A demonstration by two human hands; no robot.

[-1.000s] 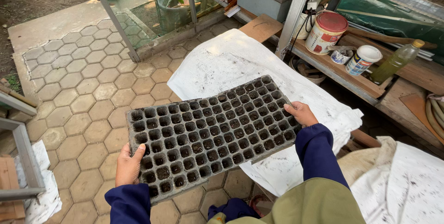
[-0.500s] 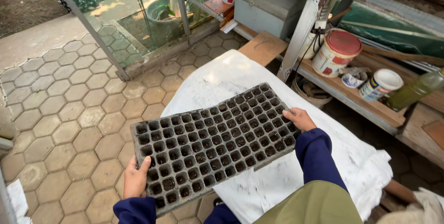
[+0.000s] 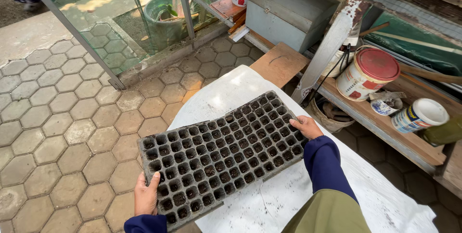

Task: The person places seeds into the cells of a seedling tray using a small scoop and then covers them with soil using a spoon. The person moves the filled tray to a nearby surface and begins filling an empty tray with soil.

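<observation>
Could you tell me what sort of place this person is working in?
Probably a garden nursery or potting shed. Both hands hold a black seedling tray with soil in its cells, over hexagonal paving, beside a wooden shelf of paint tins.

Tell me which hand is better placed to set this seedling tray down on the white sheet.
Probably the right hand: it grips the seedling tray at the end already over the white sheet. The left hand holds the end above the paving.

Hexagon paver floor (image 3: 72, 132), white sheet (image 3: 231, 93) spread on it. Wooden shelf (image 3: 385, 127) at right carries red-lidded paint can (image 3: 368, 74), white-lidded can (image 3: 419, 115), small crumpled container (image 3: 385, 104) between. Grey metal box (image 3: 288, 9) on bench behind, wooden board (image 3: 279, 63) beside.
</observation>
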